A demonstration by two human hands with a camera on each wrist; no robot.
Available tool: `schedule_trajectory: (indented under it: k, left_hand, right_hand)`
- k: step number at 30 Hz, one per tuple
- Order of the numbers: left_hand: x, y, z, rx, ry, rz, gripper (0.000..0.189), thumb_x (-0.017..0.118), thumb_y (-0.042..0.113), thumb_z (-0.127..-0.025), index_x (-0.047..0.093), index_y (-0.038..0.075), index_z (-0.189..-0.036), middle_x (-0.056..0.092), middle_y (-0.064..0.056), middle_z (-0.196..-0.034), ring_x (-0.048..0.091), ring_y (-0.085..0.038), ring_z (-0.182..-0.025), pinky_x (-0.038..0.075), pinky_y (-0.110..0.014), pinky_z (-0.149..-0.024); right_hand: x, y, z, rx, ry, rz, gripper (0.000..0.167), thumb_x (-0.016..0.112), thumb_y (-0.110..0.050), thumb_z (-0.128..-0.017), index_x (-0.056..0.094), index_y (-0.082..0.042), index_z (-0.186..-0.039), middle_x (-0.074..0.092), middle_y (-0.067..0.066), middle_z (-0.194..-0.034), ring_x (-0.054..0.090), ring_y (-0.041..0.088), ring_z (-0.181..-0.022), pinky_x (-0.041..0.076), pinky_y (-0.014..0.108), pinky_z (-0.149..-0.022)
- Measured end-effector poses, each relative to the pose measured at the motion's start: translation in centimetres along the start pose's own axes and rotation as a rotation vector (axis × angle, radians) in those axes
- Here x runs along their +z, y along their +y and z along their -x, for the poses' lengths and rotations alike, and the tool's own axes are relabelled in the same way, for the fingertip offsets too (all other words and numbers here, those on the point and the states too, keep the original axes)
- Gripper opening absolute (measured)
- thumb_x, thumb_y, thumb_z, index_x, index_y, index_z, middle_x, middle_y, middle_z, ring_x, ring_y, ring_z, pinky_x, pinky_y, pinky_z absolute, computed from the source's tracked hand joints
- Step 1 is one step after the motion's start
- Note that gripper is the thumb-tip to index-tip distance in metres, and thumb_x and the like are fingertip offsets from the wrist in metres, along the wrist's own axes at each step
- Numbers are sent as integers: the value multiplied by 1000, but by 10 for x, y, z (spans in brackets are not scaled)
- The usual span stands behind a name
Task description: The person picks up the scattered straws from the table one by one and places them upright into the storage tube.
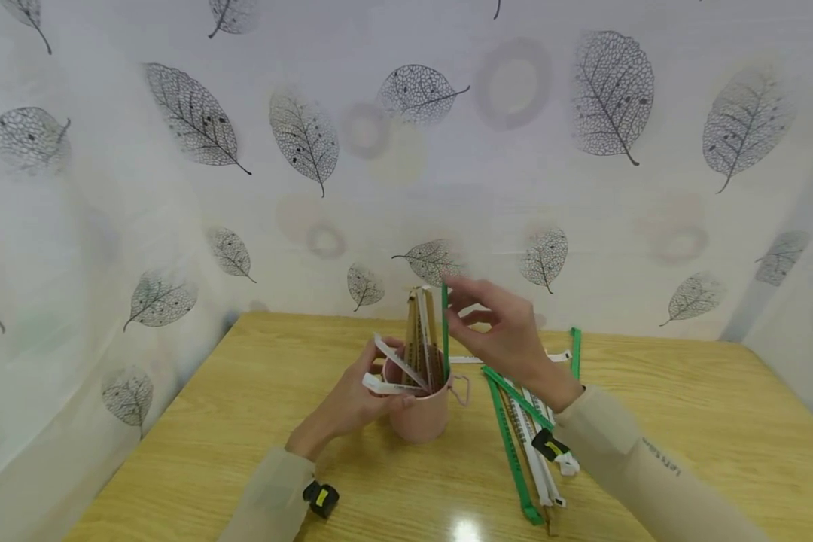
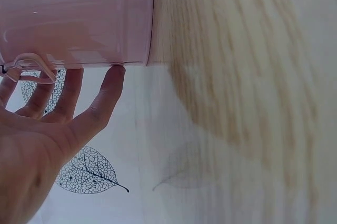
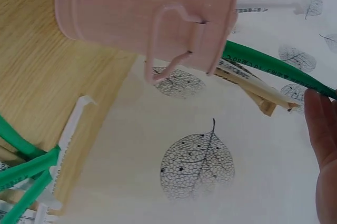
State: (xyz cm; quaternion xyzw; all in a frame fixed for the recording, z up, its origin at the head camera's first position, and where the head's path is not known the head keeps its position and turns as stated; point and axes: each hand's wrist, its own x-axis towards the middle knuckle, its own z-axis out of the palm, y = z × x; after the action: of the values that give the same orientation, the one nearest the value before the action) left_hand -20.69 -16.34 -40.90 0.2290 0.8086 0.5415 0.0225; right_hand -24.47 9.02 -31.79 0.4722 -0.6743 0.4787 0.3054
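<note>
A pink bucket (image 1: 418, 418) with small looped handles stands on the table. Brown and white paper-wrapped straws (image 1: 418, 331) rise from it, and two white-wrapped straws (image 1: 398, 360) lean out over its left rim. My left hand (image 1: 357, 385) holds the bucket from the left, thumb in front and fingers round the far side; the left wrist view shows those fingers (image 2: 108, 95) against its wall. Above the rim, my right hand (image 1: 494, 324) pinches the upper end of a green wrapped straw (image 1: 445, 324). This straw stands nearly upright, its lower end inside the bucket at the right.
Right of the bucket lies a loose pile of green, white and brown wrapped straws (image 1: 515, 436), partly under my right forearm. Another green straw (image 1: 575, 352) lies behind it near the table's back edge. A leaf-patterned curtain (image 1: 406, 188) hangs behind the wooden table (image 1: 244, 421).
</note>
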Motion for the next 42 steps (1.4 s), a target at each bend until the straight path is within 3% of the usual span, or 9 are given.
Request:
schedule_trajectory:
  k: [14, 25, 33, 38, 42]
  left_hand:
    - [0, 1, 1, -5, 0, 4, 72, 81, 32, -86, 39, 28, -145, 48, -8, -147, 58, -27, -116, 55, -36, -89]
    - [0, -1, -1, 2, 3, 6, 74, 81, 33, -86, 39, 26, -146, 49, -10, -145, 58, -27, -117, 54, -38, -90]
    - [-1, 1, 0, -11, 6, 2, 74, 81, 32, -86, 39, 27, -146, 49, -9, -144, 58, -27, -115, 56, -36, -88]
    - [-1, 0, 0, -7, 4, -7, 73, 81, 32, -86, 39, 27, -146, 50, -10, -143, 57, -27, -114, 56, -35, -87]
    - [-1, 0, 0, -5, 7, -14, 73, 80, 33, -86, 39, 28, -146, 50, -10, -144, 58, -27, -114, 56, -36, -87]
  right_hand:
    - [6, 12, 25, 107, -56, 13, 49, 71, 18, -82, 62, 6, -129, 73, 16, -104, 74, 25, -87, 62, 24, -70]
    - [10, 23, 37, 134, -86, 45, 51, 72, 14, -83, 62, 2, -132, 74, 14, -96, 75, 26, -79, 62, 25, -67]
    - [5, 26, 40, 181, -91, 65, 65, 70, 11, -88, 51, -5, -148, 74, 15, -97, 76, 25, -82, 62, 25, -68]
    - [-9, 31, 43, 191, -87, 107, 54, 69, 11, -88, 59, -4, -140, 74, 13, -97, 75, 24, -82, 61, 25, -68]
    - [-23, 39, 49, 163, -116, 231, 39, 69, 12, -86, 69, -3, -122, 75, 10, -96, 73, 20, -80, 59, 22, -65]
